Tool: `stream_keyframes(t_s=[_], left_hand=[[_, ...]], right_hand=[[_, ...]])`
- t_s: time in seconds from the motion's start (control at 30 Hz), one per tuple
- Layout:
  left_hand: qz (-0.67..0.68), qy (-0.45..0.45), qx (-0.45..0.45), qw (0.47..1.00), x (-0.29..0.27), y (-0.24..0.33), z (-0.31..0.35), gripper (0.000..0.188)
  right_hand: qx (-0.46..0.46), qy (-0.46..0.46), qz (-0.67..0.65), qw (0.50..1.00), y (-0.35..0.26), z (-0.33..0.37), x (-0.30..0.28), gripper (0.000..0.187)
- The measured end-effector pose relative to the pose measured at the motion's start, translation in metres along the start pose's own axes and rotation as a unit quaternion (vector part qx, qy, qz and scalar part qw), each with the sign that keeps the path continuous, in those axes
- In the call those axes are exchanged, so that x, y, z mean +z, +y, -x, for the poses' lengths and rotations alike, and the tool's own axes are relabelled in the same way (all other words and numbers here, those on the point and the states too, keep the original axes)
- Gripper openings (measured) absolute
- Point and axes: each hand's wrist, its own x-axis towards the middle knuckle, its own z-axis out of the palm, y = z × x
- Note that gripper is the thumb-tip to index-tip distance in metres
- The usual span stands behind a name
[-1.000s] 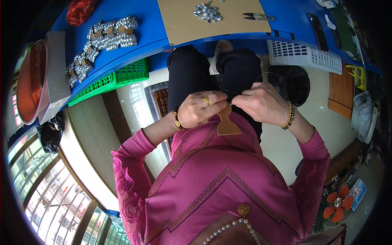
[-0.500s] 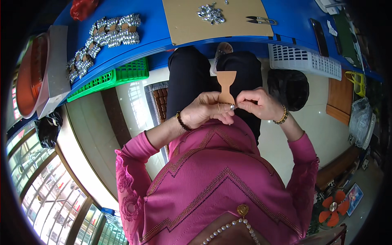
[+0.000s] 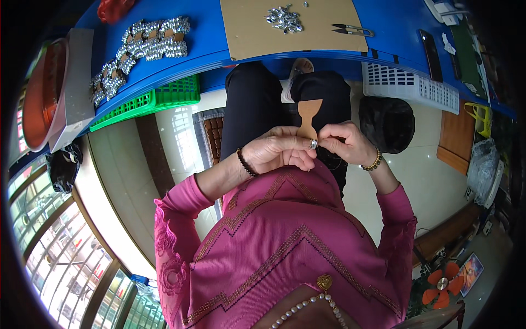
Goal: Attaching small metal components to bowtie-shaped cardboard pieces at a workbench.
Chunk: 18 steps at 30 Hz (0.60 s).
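Observation:
My left hand (image 3: pixel 278 149) grips a brown hourglass-shaped card (image 3: pixel 308 118) by its lower end, over my lap. A small shiny silver gem (image 3: pixel 313 144) sits at the left fingertips, against the card's lower edge. Close beside it, my right hand (image 3: pixel 346 143) is closed in a pinch at the card's edge. What lies between the right fingers is too small to make out. On the blue table (image 3: pixel 205 41) a pile of silver gems (image 3: pixel 284 20) rests on a tan cardboard sheet (image 3: pixel 244 41), with thread snips (image 3: pixel 352 29) to their right.
Several brown cards wrapped with silver gems (image 3: pixel 153 39) lie at the table's left. A phone (image 3: pixel 430 55) is at the right edge. Below the table are a green basket (image 3: pixel 175 93), a white basket (image 3: pixel 402 82) and a black bag-lined bin (image 3: pixel 386 125).
The card has tilted so its upper end leans further right. Both hands stay close together at its lower end, the right fingers still pinched beside the gem.

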Motion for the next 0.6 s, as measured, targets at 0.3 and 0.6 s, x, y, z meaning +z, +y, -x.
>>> stream_keyframes(t_s=[0.3,0.6], left_hand=[[0.028,-0.007,0.015,0.999,0.0015,-0.0011,-0.0032,0.014],[0.076,0.007,0.011,0.997,-0.0019,-0.0039,-0.0039,0.011]], right_hand=[[0.011,0.003,-0.011,1.000,0.0044,0.0005,0.0005,0.009],[-0.014,0.024,0.024,0.999,-0.0007,-0.0004,0.0025,0.009]])
